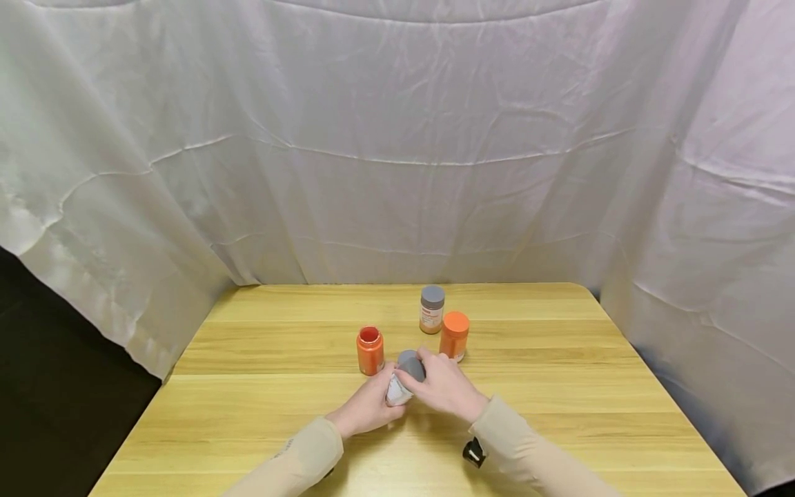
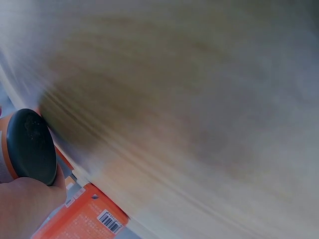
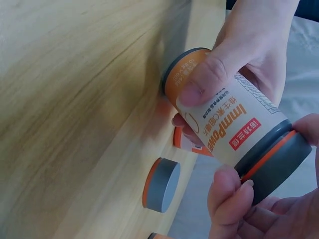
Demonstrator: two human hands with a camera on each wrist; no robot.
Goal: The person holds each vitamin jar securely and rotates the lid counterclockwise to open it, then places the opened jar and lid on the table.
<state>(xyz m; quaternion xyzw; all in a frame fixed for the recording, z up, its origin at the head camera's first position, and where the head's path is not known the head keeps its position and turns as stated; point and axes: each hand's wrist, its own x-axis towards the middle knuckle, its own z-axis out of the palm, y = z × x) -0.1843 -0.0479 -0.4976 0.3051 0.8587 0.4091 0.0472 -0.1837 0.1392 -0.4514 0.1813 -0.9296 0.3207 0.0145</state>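
In the head view my left hand (image 1: pixel 373 406) grips the body of a supplement bottle (image 1: pixel 399 391) with a white and orange label. The bottle is tilted, its dark base (image 2: pixel 32 147) showing in the left wrist view. With its thumb and fingers, my right hand (image 1: pixel 446 385) holds the bottle's grey cap (image 3: pixel 276 167), which has an orange rim and sits at the neck. A loose grey lid (image 3: pixel 163 185), also orange-rimmed, lies on the table just beyond the hands. Left of it stands an orange jar (image 1: pixel 370 353), uncapped, its mouth facing up.
Behind the right hand stands an orange-capped jar (image 1: pixel 455 337). A grey-capped bottle (image 1: pixel 431 310) is farther back. All stand on a wooden table (image 1: pixel 261 359), with a pale curtain (image 1: pixel 397 200) hanging along its back and sides.
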